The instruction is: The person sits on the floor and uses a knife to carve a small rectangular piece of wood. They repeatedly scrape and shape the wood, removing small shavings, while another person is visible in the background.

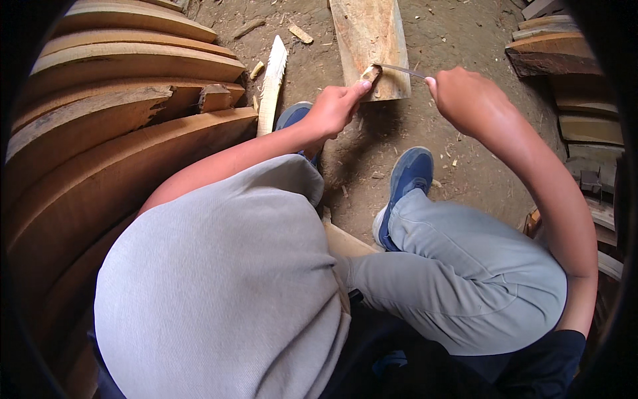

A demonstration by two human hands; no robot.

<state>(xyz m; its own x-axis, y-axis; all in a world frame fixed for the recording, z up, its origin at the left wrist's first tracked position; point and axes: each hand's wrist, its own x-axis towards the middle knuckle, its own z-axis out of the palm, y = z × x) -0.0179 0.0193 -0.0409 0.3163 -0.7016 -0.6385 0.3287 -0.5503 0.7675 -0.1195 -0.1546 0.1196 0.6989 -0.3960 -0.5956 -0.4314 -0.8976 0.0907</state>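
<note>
My left hand (334,110) is closed round a short piece of wood (374,73), its thumb stretched along it. Dark, bark-like patches show on the wood's end. In my right hand (467,100), a closed fist, is a knife whose thin blade (402,69) reaches left to the top of the wood piece; the handle is hidden in the fist. Both hands are over the near end of a pale plank (370,30). I cannot tell whether the wood piece rests on the plank.
Curved wooden boards (133,60) stand in rows along the left, and more stacked wood (558,50) lines the right. A pale, jagged-edged strip of wood (272,86) lies by my left shoe (292,114). Wood chips (300,33) are scattered over the dirt floor (458,179).
</note>
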